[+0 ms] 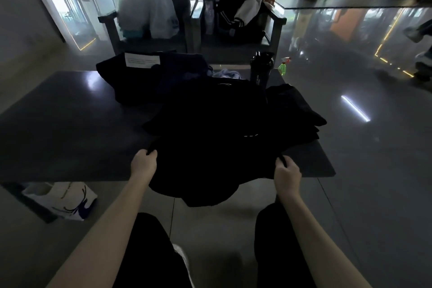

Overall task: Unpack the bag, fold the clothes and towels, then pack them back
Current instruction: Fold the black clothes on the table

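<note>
**A:** Centre of the frame, and both hands are on it. The left hand (145, 162) has its fingers curled over the near left edge of the black garment (205, 147), pinching the cloth. The right hand (286, 172) grips the near right edge the same way.

**B:** And the garment itself?

**A:** It's spread over the dark table (58, 124), with its near part hanging off the front edge towards the person's lap. It's too dark to tell shirt from shorts.

**B:** A fold in the making, I'd say. What makes it a good one?

**A:** Keep the two pinches level and pull the cloth taut so the edge runs straight. Then carry that edge up onto the far half in one go. Lift the hanging part clear of the table lip first, or it may drag and bunch.

**B:** Any neighbours to mind?

**A:** A folded dark stack (294, 110) lies just right of it, touching or overlapping, hard to say in this light. A black bottle (261, 68) stands at upper centre. A dark heap with a white label (131, 77) sits left of that; bag or clothes, I cannot tell. Fold within the garment's own outline and none of them should be disturbed.

**B:** Progress?

**A:** Mid-task, by my reckoning: one stack folded, packing not yet begun.
</note>
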`<state>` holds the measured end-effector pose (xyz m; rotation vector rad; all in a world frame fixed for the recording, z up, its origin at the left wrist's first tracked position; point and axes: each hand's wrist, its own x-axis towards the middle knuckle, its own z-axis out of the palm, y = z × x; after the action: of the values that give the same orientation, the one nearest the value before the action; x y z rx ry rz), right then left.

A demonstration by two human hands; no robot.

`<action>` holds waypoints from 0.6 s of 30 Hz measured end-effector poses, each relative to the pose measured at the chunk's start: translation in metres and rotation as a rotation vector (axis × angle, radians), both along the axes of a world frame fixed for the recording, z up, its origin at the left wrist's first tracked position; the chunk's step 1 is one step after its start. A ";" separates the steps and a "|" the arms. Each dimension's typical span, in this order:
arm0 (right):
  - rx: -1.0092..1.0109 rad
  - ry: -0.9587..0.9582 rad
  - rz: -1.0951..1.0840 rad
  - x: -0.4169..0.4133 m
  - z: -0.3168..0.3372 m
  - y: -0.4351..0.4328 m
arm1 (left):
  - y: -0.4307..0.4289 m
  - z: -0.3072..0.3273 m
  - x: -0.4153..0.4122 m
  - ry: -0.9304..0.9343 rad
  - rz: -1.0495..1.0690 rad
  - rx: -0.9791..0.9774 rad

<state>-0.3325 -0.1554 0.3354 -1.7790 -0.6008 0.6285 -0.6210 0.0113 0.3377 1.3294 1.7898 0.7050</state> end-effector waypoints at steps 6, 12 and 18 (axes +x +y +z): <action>0.060 0.213 -0.074 0.012 0.020 0.003 | 0.013 0.016 -0.015 -0.165 -0.043 -0.154; -0.024 0.228 0.014 0.030 0.036 0.002 | 0.021 0.031 -0.023 -0.077 -0.040 -0.167; -0.063 0.200 -0.121 0.052 0.044 0.023 | 0.041 0.037 -0.033 -0.114 0.025 -0.221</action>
<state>-0.2808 -0.1322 0.3789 -1.7704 -0.3376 0.7371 -0.6543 0.0525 0.3752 1.1003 1.7405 0.5664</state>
